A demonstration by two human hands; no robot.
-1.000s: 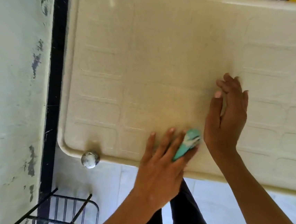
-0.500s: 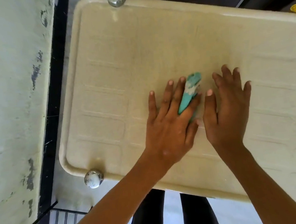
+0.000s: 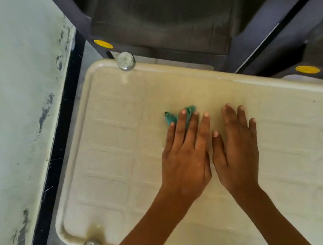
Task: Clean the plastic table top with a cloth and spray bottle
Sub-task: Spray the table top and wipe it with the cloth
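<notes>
Left hand (image 3: 185,155) flat, fingers straight, pressing cloth (image 3: 190,109) onto table (image 3: 116,156); no curl round it. Cloth mid-table, nearer far edge, bunched under fingertips, poking out toward far-left corner. Right hand (image 3: 236,150) flat on table just beside, holding nothing. Left hand owns cloth; next stroke likely runs on toward far edge. Spray bottle not in view.

glossy plastic table top (image 3: 119,146), soft cloth (image 3: 187,112)
</notes>
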